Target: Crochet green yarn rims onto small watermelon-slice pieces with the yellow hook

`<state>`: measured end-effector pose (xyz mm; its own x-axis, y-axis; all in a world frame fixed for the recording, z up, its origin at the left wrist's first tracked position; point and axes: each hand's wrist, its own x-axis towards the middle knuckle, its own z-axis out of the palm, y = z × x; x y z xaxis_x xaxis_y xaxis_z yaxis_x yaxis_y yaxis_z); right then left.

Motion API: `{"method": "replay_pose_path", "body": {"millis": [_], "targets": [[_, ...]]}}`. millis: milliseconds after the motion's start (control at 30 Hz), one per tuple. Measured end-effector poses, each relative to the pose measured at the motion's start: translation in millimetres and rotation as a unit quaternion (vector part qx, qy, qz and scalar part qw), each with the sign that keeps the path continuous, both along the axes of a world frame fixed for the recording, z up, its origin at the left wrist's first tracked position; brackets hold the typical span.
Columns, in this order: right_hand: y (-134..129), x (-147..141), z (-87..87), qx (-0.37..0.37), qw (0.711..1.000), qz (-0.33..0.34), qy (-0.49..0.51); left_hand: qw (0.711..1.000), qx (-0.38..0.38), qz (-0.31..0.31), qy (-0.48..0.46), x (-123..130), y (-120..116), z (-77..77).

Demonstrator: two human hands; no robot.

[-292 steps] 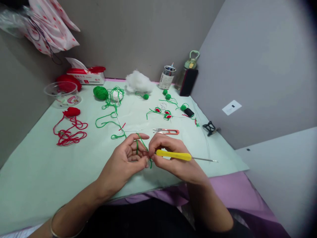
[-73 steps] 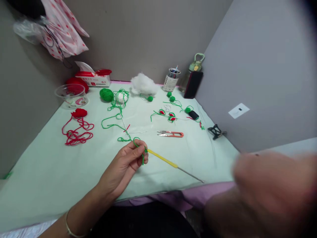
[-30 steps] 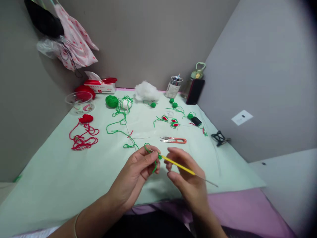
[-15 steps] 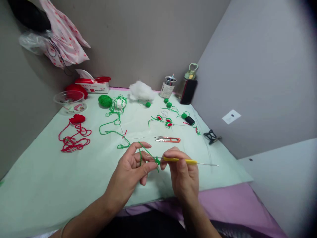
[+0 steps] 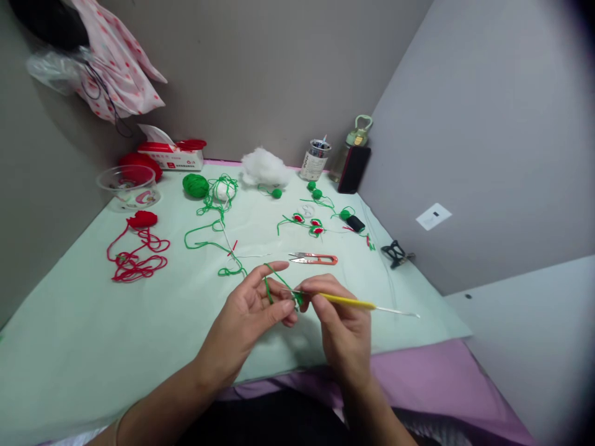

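My left hand pinches a small piece of green crochet work between thumb and fingers. Green yarn loops over its raised index finger. In my right hand is a crochet hook with a yellow handle, its thin metal tip at the green piece; fingers partly hide the stitches. The hook's other metal end points out to the right. Just beyond my hands lie orange thread snips. Green yarn trails over the table toward a white ball wound with green strands.
A red yarn tangle and clear plastic tub are at left. Behind stand a tissue box, green yarn ball, white stuffing, pen cup and phone. Small red-and-green crocheted pieces lie beyond the snips.
The hook has tilted, its rear end lower and farther right. My right fingers have shifted forward along it, closer to the green piece. The view has moved slightly.
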<state>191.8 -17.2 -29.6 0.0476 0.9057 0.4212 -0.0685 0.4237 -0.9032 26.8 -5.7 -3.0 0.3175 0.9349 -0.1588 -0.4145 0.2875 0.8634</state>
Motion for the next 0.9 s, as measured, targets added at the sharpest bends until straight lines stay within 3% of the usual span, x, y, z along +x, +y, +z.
{"method": "replay_pose_path", "body": {"millis": [233,567,733,833,900], "targets": [[4,3,-0.3,-0.059,0.992,0.057,0.092,1.0,-0.004,-0.004,0.008,0,0,1.2],[7,6,3.2,-0.028,0.997,0.05,0.049,0.999,-0.01,-0.007,0.033,-2,1,-1.2],[7,6,7.3,-0.056,0.991,0.08,0.096,0.999,-0.004,0.003,0.043,-2,-1,-0.7],[5,6,8.2,-0.073,0.99,0.06,0.105,0.999,-0.01,0.004,0.04,-2,-1,1.0],[3,7,7.3,-0.072,0.995,0.03,0.059,0.999,-0.012,0.004,0.033,-2,-1,1.9]]}}
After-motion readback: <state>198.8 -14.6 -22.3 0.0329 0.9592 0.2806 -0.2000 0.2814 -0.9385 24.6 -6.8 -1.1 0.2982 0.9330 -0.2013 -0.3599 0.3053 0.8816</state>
